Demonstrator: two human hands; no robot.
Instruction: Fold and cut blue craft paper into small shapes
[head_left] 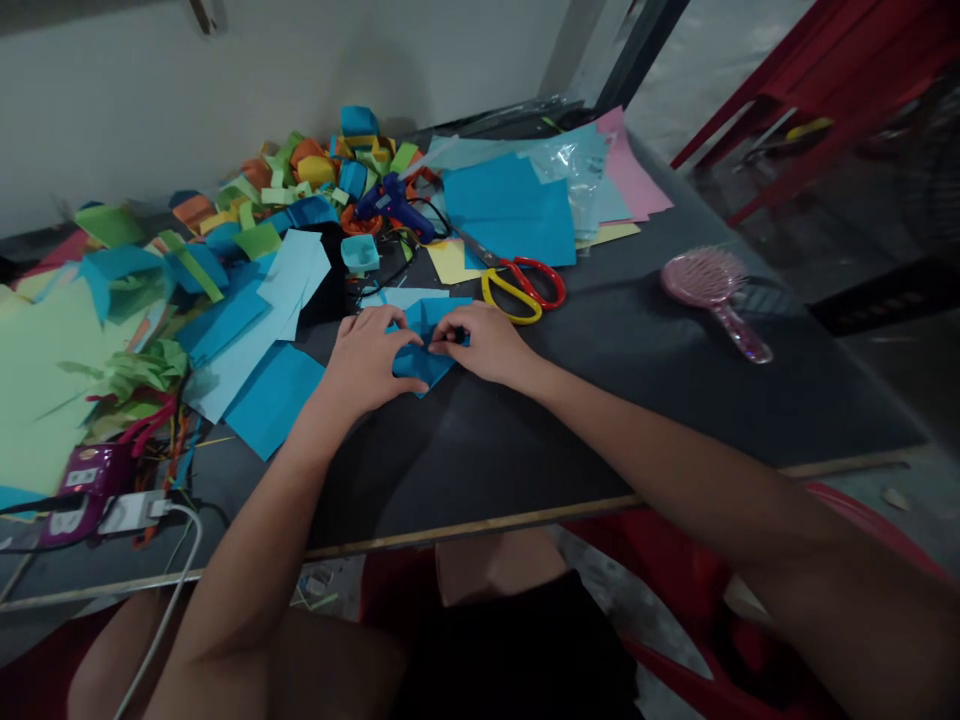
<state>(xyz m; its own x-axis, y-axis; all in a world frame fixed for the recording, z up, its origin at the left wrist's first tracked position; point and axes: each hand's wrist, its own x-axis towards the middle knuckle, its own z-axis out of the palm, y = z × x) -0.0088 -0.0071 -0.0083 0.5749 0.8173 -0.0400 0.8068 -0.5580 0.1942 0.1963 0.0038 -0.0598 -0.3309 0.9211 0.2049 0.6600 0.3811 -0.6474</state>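
A folded piece of blue paper [424, 318] lies on the dark tabletop between my hands. My left hand [373, 358] grips its left side, with the thumb at the near edge and the fingers curved over the far part. At the paper's right side my right hand [480, 340] has its thumb and fingertips pinched together on it. What exactly lies under the right fingertips is partly hidden. Just beyond the right hand are scissors [516, 288] with red and yellow handles. A light blue paper piece [405, 297] sits partly beneath the far edge of the folded one.
Behind are a blue glue gun [397, 205], a heap of coloured paper loops [300, 175] and blue sheets [510, 210]. Cut blue sheets [277, 395] lie left, near a purple power strip [94, 475] with a white cable. A pink hairbrush [712, 290] rests at right.
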